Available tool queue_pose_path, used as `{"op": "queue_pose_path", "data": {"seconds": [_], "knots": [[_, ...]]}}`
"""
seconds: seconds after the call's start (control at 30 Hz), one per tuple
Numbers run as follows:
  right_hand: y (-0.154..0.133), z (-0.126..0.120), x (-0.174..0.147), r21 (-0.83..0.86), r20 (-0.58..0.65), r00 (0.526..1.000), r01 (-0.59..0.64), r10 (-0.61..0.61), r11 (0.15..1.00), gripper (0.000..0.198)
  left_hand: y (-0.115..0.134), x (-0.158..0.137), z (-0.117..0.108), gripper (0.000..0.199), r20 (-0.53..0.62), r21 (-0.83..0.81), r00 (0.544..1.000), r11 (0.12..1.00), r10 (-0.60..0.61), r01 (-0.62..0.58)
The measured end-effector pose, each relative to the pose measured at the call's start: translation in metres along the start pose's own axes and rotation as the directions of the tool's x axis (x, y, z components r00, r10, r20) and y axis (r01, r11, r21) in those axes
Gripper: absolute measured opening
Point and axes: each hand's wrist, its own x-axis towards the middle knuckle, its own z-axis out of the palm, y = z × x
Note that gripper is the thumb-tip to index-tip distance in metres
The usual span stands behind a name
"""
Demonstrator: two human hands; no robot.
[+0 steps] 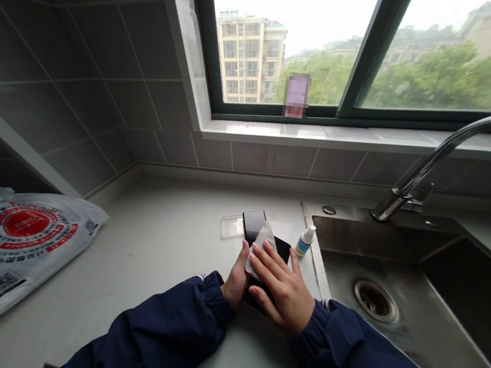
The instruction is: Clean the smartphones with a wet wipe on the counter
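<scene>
Lower centre of the frame, the left hand cups a dark phone; the right hand, nearly flat, presses a cloth on it. Likely slick, stiff, fragile: best held by its edges

white printed plastic bag on pale counter, steel sink, curved chrome faucet, window above gray tiles

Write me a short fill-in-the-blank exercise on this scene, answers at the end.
The ____ hand rests on top of the cloth.
The small bottle has a ____ cap.
In the picture, the bottle stands to the ____ of the sink.
The plastic bag bears a round ____ emblem.

Missing words: right, white, left, red.
</scene>
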Motion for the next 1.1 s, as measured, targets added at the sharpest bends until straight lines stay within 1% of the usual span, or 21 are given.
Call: {"op": "queue_pose_path", "data": {"seconds": [0.13,0.33,0.57,0.87,1.1], "knots": [[0.0,0.0004,-0.0002,-0.001,0.006,1.0,0.0,0.0,1.0,0.055,-0.0002,-0.0002,0.0,0.067,-0.005,-0.008,1.0,1.0,-0.002,0.002],[-0.0001,0.0006,-0.0001,-0.001,0.007,1.0,0.0,0.0,1.0,0.055,-0.0001,0.0009,-0.002,0.067,0.024,-0.01,1.0,1.0,-0.012,0.012],[0.0002,0.0011,-0.0003,0.005,-0.002,1.0,0.003,-0.003,1.0,0.055,0.0,-0.0002,-0.0009,0.066,-0.003,-0.023,1.0,1.0,-0.012,0.012],[0.0008,0.0024,-0.0002,-0.004,-0.001,1.0,0.004,-0.004,1.0,0.054,-0.0005,0.0,-0.0013,0.064,-0.008,-0.011,1.0,1.0,0.012,-0.012],[0.0009,0.002,0.0,0.002,-0.01,1.0,0.006,-0.006,1.0,0.055,-0.0004,0.0001,0.0001,0.064,0.002,-0.007,1.0,1.0,0.004,-0.004]]}}
